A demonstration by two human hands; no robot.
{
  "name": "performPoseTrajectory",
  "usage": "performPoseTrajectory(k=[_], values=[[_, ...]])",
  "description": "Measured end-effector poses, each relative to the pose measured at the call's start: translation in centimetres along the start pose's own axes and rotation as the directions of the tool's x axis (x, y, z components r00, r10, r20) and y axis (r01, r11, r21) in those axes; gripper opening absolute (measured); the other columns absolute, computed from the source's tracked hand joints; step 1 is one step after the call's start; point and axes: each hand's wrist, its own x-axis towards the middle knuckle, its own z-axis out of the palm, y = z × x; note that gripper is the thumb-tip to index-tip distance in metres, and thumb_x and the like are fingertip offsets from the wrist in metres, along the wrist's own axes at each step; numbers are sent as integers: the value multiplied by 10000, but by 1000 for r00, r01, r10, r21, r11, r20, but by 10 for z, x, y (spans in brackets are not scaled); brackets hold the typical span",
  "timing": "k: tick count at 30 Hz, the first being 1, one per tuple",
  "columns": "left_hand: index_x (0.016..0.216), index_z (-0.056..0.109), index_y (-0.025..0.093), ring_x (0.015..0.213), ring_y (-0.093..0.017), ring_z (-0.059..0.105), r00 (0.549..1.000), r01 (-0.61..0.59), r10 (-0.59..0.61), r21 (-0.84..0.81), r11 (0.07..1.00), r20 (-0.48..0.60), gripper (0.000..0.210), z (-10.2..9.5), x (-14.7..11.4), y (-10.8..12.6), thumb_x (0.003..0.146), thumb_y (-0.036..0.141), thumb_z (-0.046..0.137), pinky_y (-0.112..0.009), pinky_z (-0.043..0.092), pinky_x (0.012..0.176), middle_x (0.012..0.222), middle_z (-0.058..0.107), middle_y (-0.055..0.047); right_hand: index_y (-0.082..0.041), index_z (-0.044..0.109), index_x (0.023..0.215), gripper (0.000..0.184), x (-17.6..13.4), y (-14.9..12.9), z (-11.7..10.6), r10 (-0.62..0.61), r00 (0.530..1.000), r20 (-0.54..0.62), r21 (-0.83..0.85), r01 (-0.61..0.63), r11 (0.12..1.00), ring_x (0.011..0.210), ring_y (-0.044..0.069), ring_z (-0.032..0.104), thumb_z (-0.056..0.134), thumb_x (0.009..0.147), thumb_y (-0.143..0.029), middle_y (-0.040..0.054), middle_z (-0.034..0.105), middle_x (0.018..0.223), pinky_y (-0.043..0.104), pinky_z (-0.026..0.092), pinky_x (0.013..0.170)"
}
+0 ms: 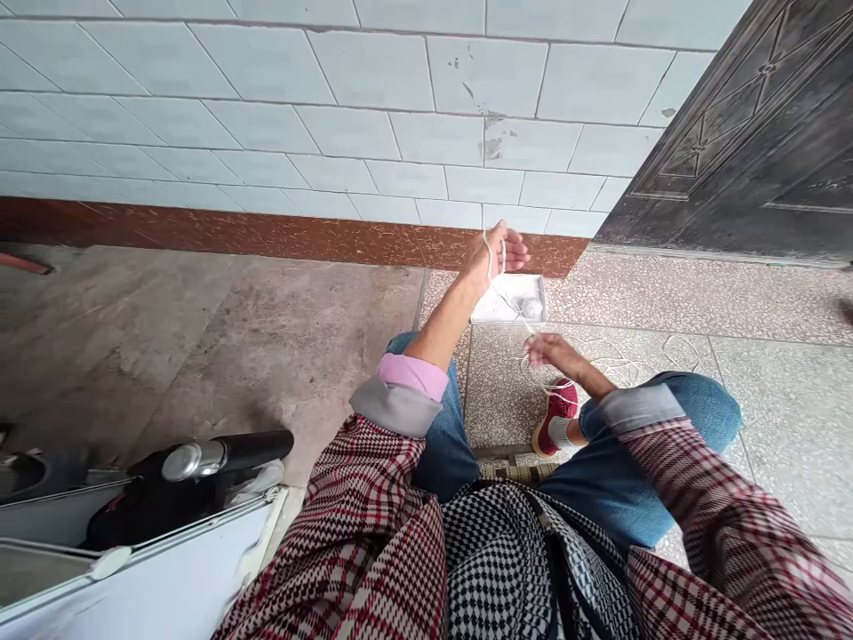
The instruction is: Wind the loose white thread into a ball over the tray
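White string (506, 299) is looped around my left hand (499, 252), whose fingers are stretched out in front of the wall's base. From that loop the string runs down to my right hand (552, 350), which is closed on it with fingers pinched together. More of the string lies in loose coils on the floor beside and behind my right hand. Under my left hand, a shallow white box (493, 307) sits on the floor. It holds a small whitish bundle (531, 308) whose kind I cannot make out.
A tiled wall (373, 67) with a brown base strip stands ahead, and a dark panelled door (746, 133) is at the right. At lower left is a white-sided container (173, 569) with a black, silver-capped cylinder (246, 451). My red shoe (563, 400) is near the string coils.
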Motion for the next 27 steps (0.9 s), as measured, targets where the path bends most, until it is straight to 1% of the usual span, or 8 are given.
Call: performPoseTrajectory(k=[4,8,10,12,15,17,21,27], values=[[1275,790,154,1199,-339,798,968,197,-246,738,645,-44,316,-30,-5,-9,1074,390,728,-414,607,991,1224,836,-221,-259,635,964,553,-49,-41,-98,-117,973,-199,173,153,973,483,102,216,723,991,-804,-104,269,588,260,238,438],[1075,861,112,1314,-456,741,950,151,-312,850,504,16,292,-21,-15,-7,788,158,893,-507,551,1104,1230,840,-258,-254,644,870,611,-92,-69,-170,-133,908,-398,14,150,989,490,90,187,762,957,-847,-84,267,579,293,140,451],[1089,876,148,1301,-362,755,938,44,-299,799,600,173,206,0,-23,-4,912,208,790,-414,552,1084,1262,852,-185,-242,651,839,687,-95,-73,-166,-119,914,-387,-55,106,993,491,89,218,775,889,-916,-72,306,570,292,141,461],[1161,870,180,1194,-268,783,854,10,-304,572,820,421,298,28,-32,-4,1071,335,632,-343,569,988,1277,854,-138,-233,658,834,743,-86,-75,-141,-120,938,-326,-110,88,990,495,100,256,725,871,-971,-61,340,563,290,172,468],[1097,841,169,921,-219,770,705,265,-276,119,957,653,432,63,-40,-13,1110,526,597,-325,559,772,1159,846,-164,-237,637,811,775,-65,-86,-93,-213,956,-201,-267,156,951,537,134,349,579,934,-1000,-19,427,592,308,260,504],[965,810,175,707,-157,661,751,386,-275,-62,920,601,368,74,-38,-17,1062,514,704,-293,475,613,995,813,-135,-241,630,830,751,-57,-94,-69,-303,943,-138,-367,236,900,584,156,407,526,983,-969,5,482,640,322,314,549],[911,790,164,533,-58,407,898,337,-147,-437,834,414,262,60,-28,-9,1107,275,655,-231,294,460,929,780,-88,-240,640,891,671,-64,-97,-58,-337,938,-82,-394,280,876,620,169,436,477,1071,-866,1,484,672,329,345,591],[882,761,151,532,-41,518,961,269,-135,-696,665,242,220,34,-21,12,1092,172,699,-192,315,454,754,696,-26,-243,602,867,672,-96,-83,-67,-174,974,-146,-103,160,982,583,129,324,620,997,-902,-41,400,666,298,247,544]])
